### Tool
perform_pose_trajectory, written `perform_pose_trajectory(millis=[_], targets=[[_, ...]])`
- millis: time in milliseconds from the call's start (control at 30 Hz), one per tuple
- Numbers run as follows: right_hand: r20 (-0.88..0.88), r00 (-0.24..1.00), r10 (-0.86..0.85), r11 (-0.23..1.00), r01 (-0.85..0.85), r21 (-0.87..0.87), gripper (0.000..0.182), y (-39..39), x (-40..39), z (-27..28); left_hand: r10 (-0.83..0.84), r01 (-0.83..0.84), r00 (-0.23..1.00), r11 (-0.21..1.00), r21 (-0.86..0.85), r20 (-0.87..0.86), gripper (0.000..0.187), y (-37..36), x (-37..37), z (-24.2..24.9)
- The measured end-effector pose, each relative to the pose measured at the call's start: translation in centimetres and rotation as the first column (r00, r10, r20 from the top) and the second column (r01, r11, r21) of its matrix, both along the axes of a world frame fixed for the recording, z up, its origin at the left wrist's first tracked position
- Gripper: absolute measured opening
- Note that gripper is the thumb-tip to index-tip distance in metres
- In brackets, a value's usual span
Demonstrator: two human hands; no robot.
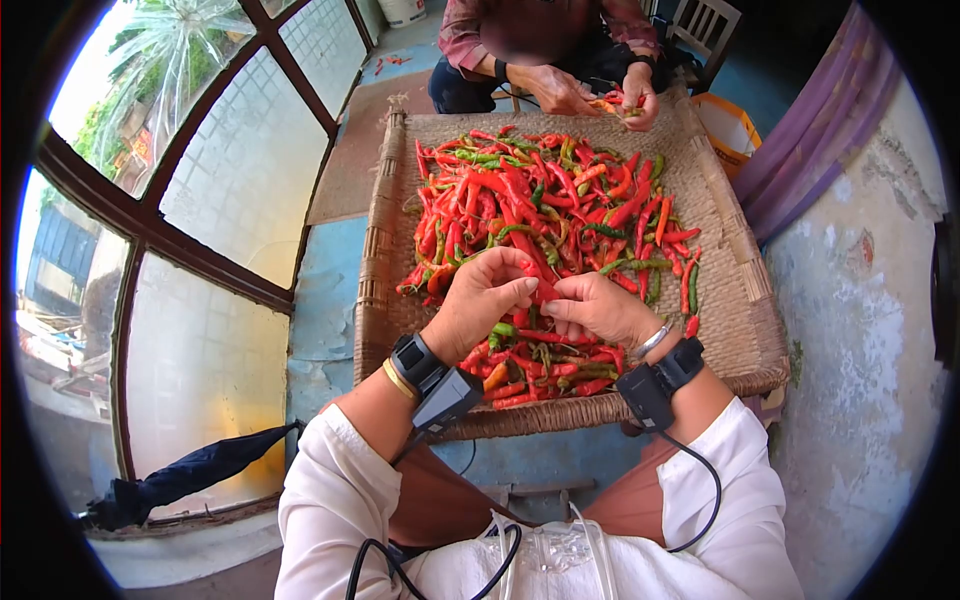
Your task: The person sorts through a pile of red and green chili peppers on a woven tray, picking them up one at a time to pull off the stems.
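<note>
Left hand (486, 296) and right hand (598, 309) both pinch red pepper (542, 291) in grip. Pepper pile (540, 205) below, on woven tray (733, 310).

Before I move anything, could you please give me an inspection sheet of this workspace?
Surface: brown woven wicker tray, bare weave showing along its right side.
Job's things: heap of slender red and green chilli peppers across the tray's middle.
Clutter: folded dark blue umbrella along the window's lower edge; orange-edged white container beyond the tray's right side.
Grips: left hand pinches a red chilli pepper; right hand has fingertips at it, hold unclear.
Cables: thin black cables loop beside the white sleeves.
Surroundings: brown-framed window left; purple curtain and worn painted wall right; second person opposite, peppers in hand.
</note>
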State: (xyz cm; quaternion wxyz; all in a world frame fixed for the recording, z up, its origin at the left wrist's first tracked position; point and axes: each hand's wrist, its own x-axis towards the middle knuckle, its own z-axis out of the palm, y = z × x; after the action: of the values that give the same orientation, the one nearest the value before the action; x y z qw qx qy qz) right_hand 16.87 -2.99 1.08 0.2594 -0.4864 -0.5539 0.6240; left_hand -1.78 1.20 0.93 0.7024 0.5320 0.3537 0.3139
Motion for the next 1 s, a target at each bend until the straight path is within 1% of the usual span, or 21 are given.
perform_pose_trajectory(millis=[133,200,233,267,300,333,367,400,467,533,600,633,667,733,767,800,833,867,900,933,1000], targets=[[-0.042,0.997,-0.065,0.992,0.060,-0.111,0.018,0.6,1.2,-0.5,0.018,-0.012,0.994,0.999,0.053,-0.107,0.020,0.4,-0.1,-0.4],[-0.062,0.993,-0.099,0.986,0.089,-0.142,0.018,0.7,1.6,-0.4,-0.093,0.175,0.930,0.963,0.204,-0.355,0.021,0.7,-0.5,-0.8],[-0.102,0.982,-0.158,0.982,0.145,-0.121,0.019,0.7,1.8,-0.4,-0.187,0.275,0.900,0.945,0.179,-0.394,0.021,0.6,-0.6,-0.7],[-0.142,0.965,-0.220,0.973,0.205,-0.109,0.019,0.6,1.9,-0.4,-0.197,0.278,0.896,0.947,0.158,-0.398,0.021,0.9,-0.5,-0.7],[-0.201,0.949,-0.242,0.968,0.221,-0.119,0.020,0.5,2.1,-0.4,-0.161,0.363,0.871,0.847,0.388,-0.464,0.022,1.1,-0.5,-1.2],[-0.299,0.916,-0.268,0.961,0.233,-0.148,0.020,0.7,2.3,-0.9,-0.109,0.439,0.852,0.683,0.584,-0.512,0.024,0.6,-0.5,-1.6],[-0.321,0.905,-0.280,0.956,0.235,-0.173,0.020,0.7,2.3,-0.8,-0.149,0.458,0.837,0.718,0.525,-0.526,0.023,0.4,-0.5,-1.3],[-0.342,0.893,-0.292,0.952,0.237,-0.195,0.021,0.7,2.3,-0.5,-0.144,0.456,0.840,0.711,0.535,-0.524,0.023,0.4,-0.5,-1.5],[-0.375,0.870,-0.319,0.946,0.267,-0.186,0.021,0.8,2.5,-0.8,-0.158,0.568,0.765,0.623,0.538,-0.625,0.021,0.6,-0.5,-2.0],[-0.408,0.843,-0.350,0.936,0.296,-0.190,0.021,1.1,3.1,-1.0,-0.138,0.590,0.745,0.594,0.547,-0.653,0.018,0.6,-0.6,-1.1],[-0.565,0.683,-0.464,0.880,0.426,-0.209,0.025,1.5,4.3,-1.2,-0.156,0.561,0.729,0.694,0.451,-0.667,0.017,0.5,-0.6,-0.7],[-0.672,0.507,-0.539,0.814,0.518,-0.261,0.029,1.7,4.4,-1.3,-0.156,0.500,0.758,0.762,0.411,-0.634,0.014,0.4,-0.5,-0.4],[-0.625,0.422,-0.656,0.722,0.591,-0.359,0.036,1.9,4.7,-1.1,-0.157,0.501,0.757,0.762,0.409,-0.634,0.014,0.4,-0.5,-0.6],[-0.460,0.471,-0.752,0.656,0.597,-0.462,0.038,1.7,4.5,-0.5,-0.111,0.274,0.934,0.830,0.485,-0.338,0.012,0.5,-0.4,-1.0],[-0.427,0.614,-0.664,0.748,0.546,-0.378,0.038,1.4,4.1,-0.6,-0.066,0.222,0.960,0.775,0.592,-0.274,0.012,0.8,-0.3,-1.6],[-0.375,0.739,-0.559,0.828,0.474,-0.299,0.037,1.2,3.6,-0.7,-0.066,0.223,0.959,0.773,0.594,-0.275,0.012,0.6,-0.3,-1.0],[-0.351,0.824,-0.445,0.894,0.385,-0.228,0.035,1.1,2.9,-0.8,-0.071,0.137,0.979,0.920,0.366,-0.189,0.013,0.3,-0.2,0.1],[-0.294,0.891,-0.346,0.938,0.322,-0.130,0.033,0.8,2.0,-0.7,-0.051,0.061,0.993,0.993,0.099,-0.104,0.014,0.1,-0.2,0.6],[-0.214,0.941,-0.261,0.965,0.262,-0.026,0.031,0.6,1.1,-0.6,-0.099,0.100,0.995,0.994,0.053,-0.030,0.014,0.3,-0.4,0.5],[-0.124,0.976,-0.178,0.980,0.188,0.071,0.028,0.4,0.4,-0.5,-0.097,0.099,0.995,0.994,0.050,-0.032,0.014,0.3,-0.3,0.3],[-0.126,0.984,-0.129,0.984,0.143,0.107,0.026,-0.2,-0.6,-0.5,-0.094,0.097,0.995,0.991,0.096,-0.032,0.018,0.2,-0.2,0.1]])
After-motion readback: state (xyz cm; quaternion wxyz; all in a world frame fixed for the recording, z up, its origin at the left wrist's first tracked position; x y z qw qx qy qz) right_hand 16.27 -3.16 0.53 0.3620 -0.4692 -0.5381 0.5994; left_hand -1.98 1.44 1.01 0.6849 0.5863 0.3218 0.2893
